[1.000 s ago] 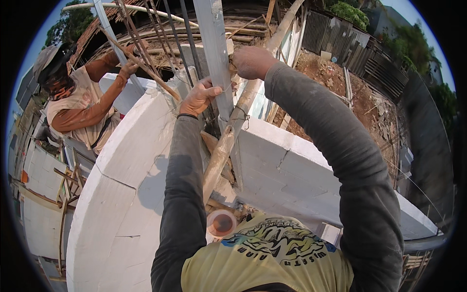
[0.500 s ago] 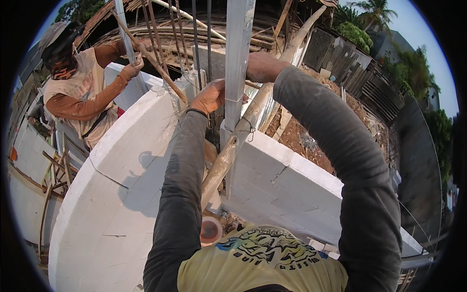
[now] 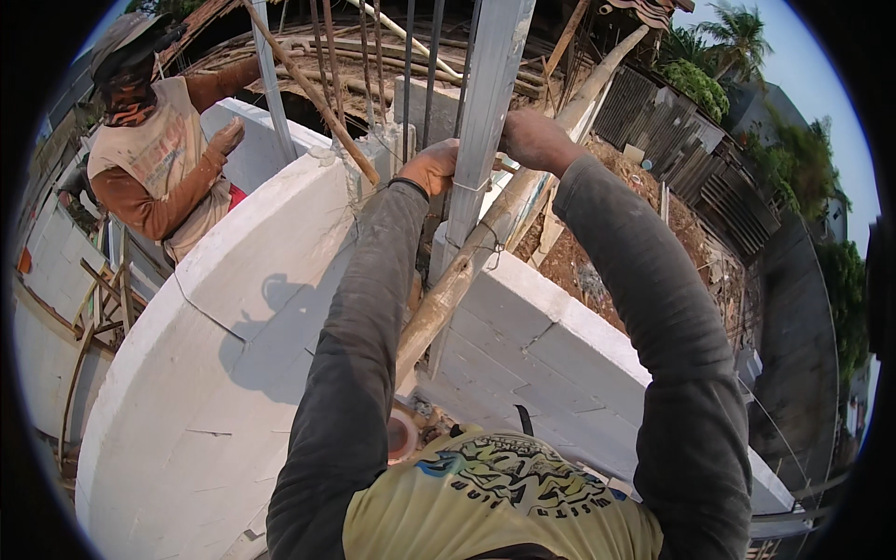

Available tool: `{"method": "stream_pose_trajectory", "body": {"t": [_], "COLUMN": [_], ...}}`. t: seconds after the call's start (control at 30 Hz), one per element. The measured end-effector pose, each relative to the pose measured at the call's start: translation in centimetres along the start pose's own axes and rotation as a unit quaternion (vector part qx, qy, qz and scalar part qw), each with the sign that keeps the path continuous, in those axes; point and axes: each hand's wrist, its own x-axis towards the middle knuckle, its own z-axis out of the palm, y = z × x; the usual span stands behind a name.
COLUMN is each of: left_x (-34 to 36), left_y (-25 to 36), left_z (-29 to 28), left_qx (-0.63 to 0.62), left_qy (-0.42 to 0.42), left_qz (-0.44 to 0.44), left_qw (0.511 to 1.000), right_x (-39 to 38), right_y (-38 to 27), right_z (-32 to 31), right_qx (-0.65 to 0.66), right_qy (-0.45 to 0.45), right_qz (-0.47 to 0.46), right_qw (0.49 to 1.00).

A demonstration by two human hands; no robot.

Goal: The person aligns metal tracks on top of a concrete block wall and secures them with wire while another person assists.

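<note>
A grey metal post stands tilted in front of me, with a thin wire looped round it below my hands. My left hand is curled at the post's left edge, its fingertips hidden behind it. On the right side, my right hand is closed with bent fingers close against the post. What either hand pinches is hidden. A round wooden pole slants across the post's lower part, bound with twisted wire. Dark steel bars rise just left of the post.
White block walls meet near the post. At the left a co-worker stands behind the wall, near another metal post and a slanting stick. A reddish bucket sits below. Corrugated sheets fence the right side.
My view has shifted, so the post and walls appear farther right. My hands stay at the post, the left fingertips now hidden. The co-worker's nearer hand has come off the other post.
</note>
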Motion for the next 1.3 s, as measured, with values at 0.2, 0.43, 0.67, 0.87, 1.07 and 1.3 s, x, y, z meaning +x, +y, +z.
{"method": "stream_pose_trajectory", "body": {"t": [0.2, 0.43, 0.67, 0.87, 1.07, 1.3], "left_x": [0.7, 0.3, 0.9, 0.8, -0.4, -0.5], "left_y": [-0.2, -0.6, -1.2, -1.2, -0.5, -1.1], "left_z": [-1.6, -0.8, -2.8, -3.0, -0.6, -1.6], "left_qx": [0.132, 0.11, 0.077, 0.066, 0.065, 0.055], "left_qy": [0.067, 0.057, 0.059, 0.045, 0.05, 0.046], "left_qz": [0.023, 0.051, 0.035, 0.056, 0.045, 0.068], "left_qw": [0.989, 0.991, 0.995, 0.995, 0.996, 0.995], "right_x": [-2.6, -5.8, -6.5, -7.8, -9.1, -13.1], "right_y": [-3.0, -3.6, -4.5, -4.6, -5.7, -9.6], "right_z": [-3.0, -1.9, -2.4, -1.2, -0.2, 2.9], "right_qx": [0.293, 0.502, 0.537, 0.535, 0.583, 0.56], "right_qy": [-0.153, 0.009, -0.019, -0.012, 0.02, 0.122], "right_qz": [0.249, 0.263, 0.293, 0.279, 0.26, 0.224], "right_qw": [0.911, 0.824, 0.791, 0.797, 0.769, 0.789]}}
